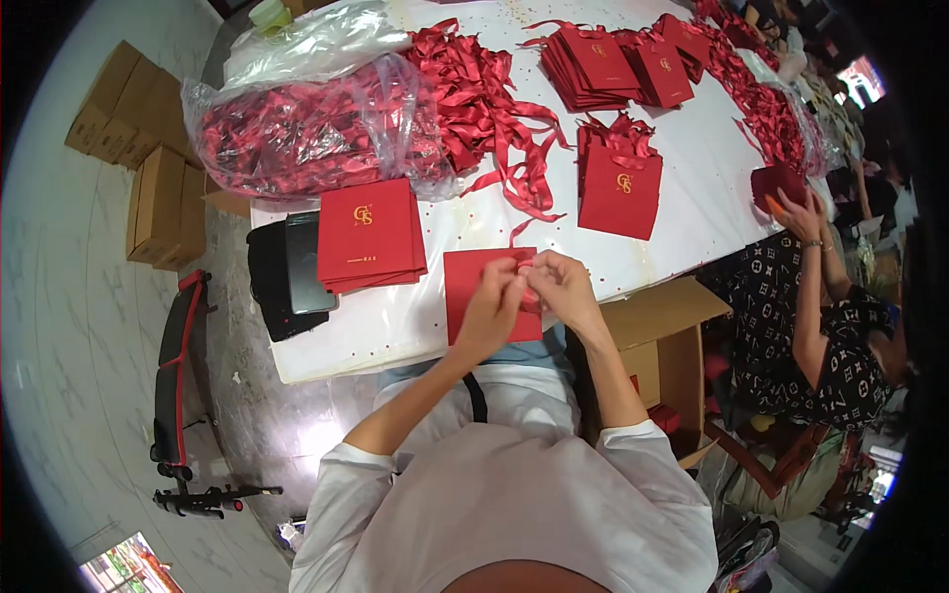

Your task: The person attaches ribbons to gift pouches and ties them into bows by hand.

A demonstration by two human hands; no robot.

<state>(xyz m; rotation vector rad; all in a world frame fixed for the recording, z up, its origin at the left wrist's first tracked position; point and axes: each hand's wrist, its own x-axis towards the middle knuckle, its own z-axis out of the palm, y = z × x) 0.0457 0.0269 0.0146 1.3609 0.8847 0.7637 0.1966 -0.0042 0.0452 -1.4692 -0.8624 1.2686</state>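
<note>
A flat red paper bag (465, 277) lies at the table's front edge, directly before me. Over its upper right part my left hand (489, 308) and my right hand (561, 285) meet, fingertips nearly touching. Both are closed in a pinch on a red ribbon (525, 268), which is partly covered by the fingers. Left of this bag is a stack of red bags (371, 235) with gold print. Farther right stand red bags with ribbon handles (620, 188), and a heap of loose red ribbons (504, 128) spreads beyond my hands.
A clear plastic sack of ribbons (306, 138) fills the far left. Beside the stack lie a dark flat device (309, 262) and black cloth (265, 272). More red bags (593, 69) sit farther back. An open carton (672, 321) stands by my right; another person's hands (799, 217) work beyond.
</note>
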